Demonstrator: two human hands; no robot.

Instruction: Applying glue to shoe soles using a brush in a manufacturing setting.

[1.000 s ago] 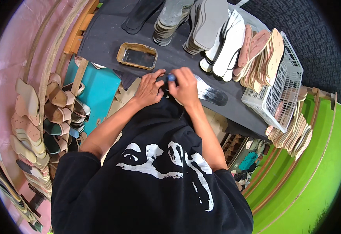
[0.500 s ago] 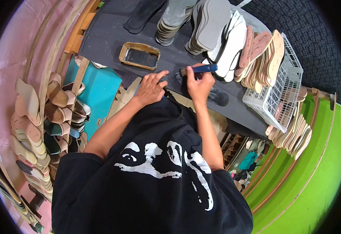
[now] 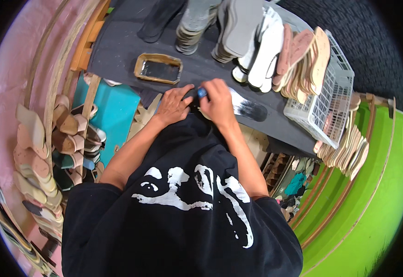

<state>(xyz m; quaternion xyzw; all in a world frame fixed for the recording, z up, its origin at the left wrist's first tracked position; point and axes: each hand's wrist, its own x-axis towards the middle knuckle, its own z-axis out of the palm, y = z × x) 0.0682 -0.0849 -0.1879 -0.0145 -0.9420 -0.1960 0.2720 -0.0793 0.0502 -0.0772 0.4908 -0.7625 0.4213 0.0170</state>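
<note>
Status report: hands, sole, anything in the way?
Right hand gripping blue-handled tool. Left hand at table edge. Dark sole on table. Tray beyond left hand, seemingly not blocking.

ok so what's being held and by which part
The right hand holds a blue-handled tool by its handle; the working end is hidden. The left hand is at the table edge; whether it holds anything cannot be told.

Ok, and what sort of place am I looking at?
Probably a small shoemaking workshop: grey sole-shaped pieces stacked on the dark worktable, pinkish-beige ones piled near the white basket, and shoes in rows at the left.
</note>
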